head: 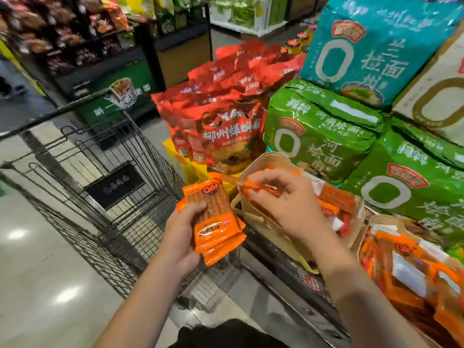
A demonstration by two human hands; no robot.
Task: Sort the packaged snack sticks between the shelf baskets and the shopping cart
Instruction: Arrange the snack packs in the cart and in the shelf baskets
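My left hand (184, 232) grips a stack of orange snack-stick packets (214, 217) over the near right corner of the shopping cart (105, 197). My right hand (283, 199) pinches a single orange snack stick (234, 181), held edge-on above the tan shelf basket (266, 162). That basket holds more orange and red stick packets (336, 199). A second basket (384, 219) at the lower right is also full of orange packets (411, 270).
Red noodle pouches (226, 131) are piled behind the baskets. Green noodle multipacks (319, 136) and a teal one (371, 46) are stacked on the right. The wire cart stands to the left on a glossy floor, with dark shelving beyond it.
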